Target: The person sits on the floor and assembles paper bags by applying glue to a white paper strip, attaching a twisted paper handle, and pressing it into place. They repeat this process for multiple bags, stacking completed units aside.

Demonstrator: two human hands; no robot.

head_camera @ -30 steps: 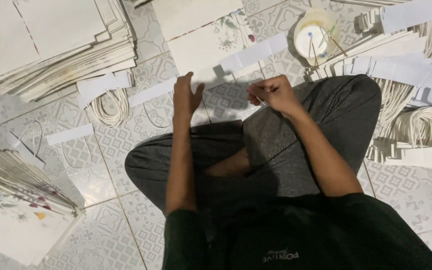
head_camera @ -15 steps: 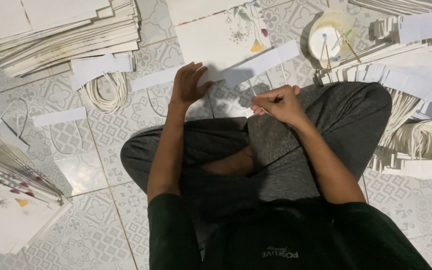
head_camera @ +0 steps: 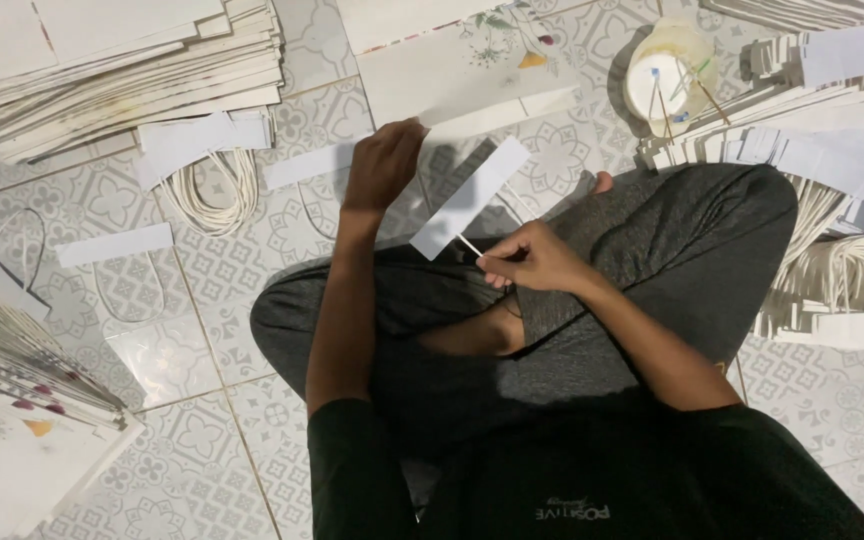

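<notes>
I sit cross-legged on a patterned tile floor. My right hand [head_camera: 530, 260] pinches a white cord attached to a white paper strip [head_camera: 470, 197], which is lifted above my knee. My left hand [head_camera: 384, 162] reaches forward and grips the near corner of a flat white paper bag with a flower print [head_camera: 452, 75] lying on the floor in front of me.
Stacks of flat paper bags [head_camera: 112, 60] lie at the far left and near left [head_camera: 12, 400]. White cord loops [head_camera: 214, 190] and loose strips [head_camera: 114, 243] are scattered on the tiles. A glue pot with sticks [head_camera: 664, 80] stands far right, beside piles of strips [head_camera: 812, 140].
My right hand has lifted a paper strip with its cord off the floor. My left hand has moved forward onto the flowered bag. The camera has shifted slightly.
</notes>
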